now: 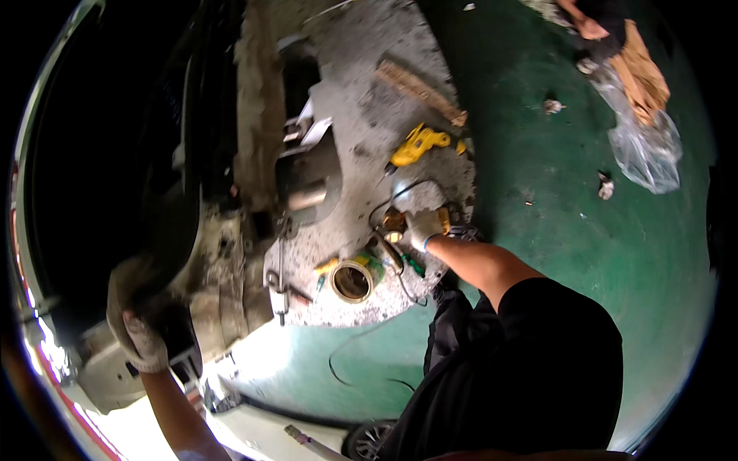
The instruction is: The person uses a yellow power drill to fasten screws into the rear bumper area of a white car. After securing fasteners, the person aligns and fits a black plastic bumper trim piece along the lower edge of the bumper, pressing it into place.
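Note:
My gloved left hand (pixel 134 323) is curled over the edge of the dark vehicle body (pixel 92 184) at the left. My gloved right hand (pixel 421 229) grips a yellow-and-black tool (pixel 440 221) on the speckled grey board (pixel 354 100); its fingertips are partly hidden. Above that hand lies a yellow drill (pixel 415 146). Below and left of it are an open can (pixel 352 280), a dark corded tool (pixel 386 253), a green-handled screwdriver (pixel 412 265) and a long metal tool (pixel 278 300).
A wooden strip (pixel 423 92) lies across the board's upper part. On the green floor (pixel 530 177) are scraps and a clear plastic bag (pixel 646 154) with brown paper. Another person's hand (pixel 590 27) shows at top right. A white car (pixel 307 426) with a wheel is at the bottom.

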`<action>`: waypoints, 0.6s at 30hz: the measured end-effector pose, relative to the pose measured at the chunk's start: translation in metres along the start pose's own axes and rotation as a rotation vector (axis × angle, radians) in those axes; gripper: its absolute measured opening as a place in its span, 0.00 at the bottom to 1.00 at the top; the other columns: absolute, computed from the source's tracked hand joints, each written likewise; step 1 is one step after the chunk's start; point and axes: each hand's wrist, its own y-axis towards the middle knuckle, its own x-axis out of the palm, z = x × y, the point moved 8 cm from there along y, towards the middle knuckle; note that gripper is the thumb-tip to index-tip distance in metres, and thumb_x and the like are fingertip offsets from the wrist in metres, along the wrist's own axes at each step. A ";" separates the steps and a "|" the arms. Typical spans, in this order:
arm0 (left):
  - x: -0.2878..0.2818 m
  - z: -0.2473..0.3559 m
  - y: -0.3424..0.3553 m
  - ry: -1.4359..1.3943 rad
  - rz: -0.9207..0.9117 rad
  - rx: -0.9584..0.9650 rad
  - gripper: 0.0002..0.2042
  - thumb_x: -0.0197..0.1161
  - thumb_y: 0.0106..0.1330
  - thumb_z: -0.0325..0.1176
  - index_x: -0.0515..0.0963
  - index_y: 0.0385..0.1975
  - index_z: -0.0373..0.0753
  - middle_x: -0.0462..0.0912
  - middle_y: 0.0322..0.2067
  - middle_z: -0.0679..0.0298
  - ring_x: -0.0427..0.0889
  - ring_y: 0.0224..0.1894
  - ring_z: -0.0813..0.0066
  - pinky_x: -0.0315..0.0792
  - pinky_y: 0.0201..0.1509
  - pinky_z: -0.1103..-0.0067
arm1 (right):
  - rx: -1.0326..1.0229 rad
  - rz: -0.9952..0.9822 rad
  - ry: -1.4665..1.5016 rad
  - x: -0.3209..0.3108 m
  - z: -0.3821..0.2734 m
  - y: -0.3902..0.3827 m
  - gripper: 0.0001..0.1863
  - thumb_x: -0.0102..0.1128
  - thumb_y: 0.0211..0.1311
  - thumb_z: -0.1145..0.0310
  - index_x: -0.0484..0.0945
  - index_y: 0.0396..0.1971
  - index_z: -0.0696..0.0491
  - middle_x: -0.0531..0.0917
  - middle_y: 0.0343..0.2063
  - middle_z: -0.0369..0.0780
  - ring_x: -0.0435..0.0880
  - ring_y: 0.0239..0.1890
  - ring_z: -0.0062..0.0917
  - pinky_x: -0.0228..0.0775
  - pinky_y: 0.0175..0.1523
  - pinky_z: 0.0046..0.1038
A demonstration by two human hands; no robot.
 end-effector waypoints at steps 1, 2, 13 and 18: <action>0.006 -0.006 0.006 -0.011 -0.007 0.014 0.52 0.44 0.69 0.81 0.74 0.66 0.29 0.81 0.60 0.50 0.85 0.58 0.60 0.81 0.58 0.70 | 0.004 -0.060 -0.030 0.003 0.005 0.004 0.26 0.61 0.64 0.60 0.76 0.61 0.51 0.87 0.46 0.48 0.85 0.51 0.44 0.74 0.53 0.48; 0.012 -0.012 0.010 -0.022 -0.014 0.026 0.52 0.44 0.69 0.81 0.74 0.66 0.29 0.81 0.60 0.50 0.85 0.58 0.60 0.82 0.56 0.70 | 0.018 -0.069 -0.008 0.004 0.009 0.007 0.24 0.60 0.65 0.61 0.76 0.61 0.50 0.87 0.46 0.48 0.84 0.52 0.44 0.74 0.54 0.48; 0.003 0.027 0.017 -0.014 0.101 0.163 0.26 0.60 0.76 0.54 0.85 0.53 0.33 0.89 0.48 0.50 0.89 0.49 0.56 0.81 0.56 0.67 | -0.036 0.005 0.059 0.013 -0.003 -0.013 0.15 0.64 0.68 0.56 0.85 0.49 0.46 0.89 0.43 0.47 0.88 0.49 0.48 0.80 0.53 0.50; -0.003 0.017 -0.008 -0.059 0.067 0.060 0.25 0.62 0.74 0.52 0.85 0.56 0.35 0.90 0.47 0.50 0.90 0.46 0.56 0.84 0.52 0.67 | -0.050 -0.145 0.095 -0.034 -0.046 -0.065 0.16 0.67 0.64 0.57 0.85 0.48 0.45 0.89 0.46 0.47 0.86 0.54 0.46 0.79 0.57 0.47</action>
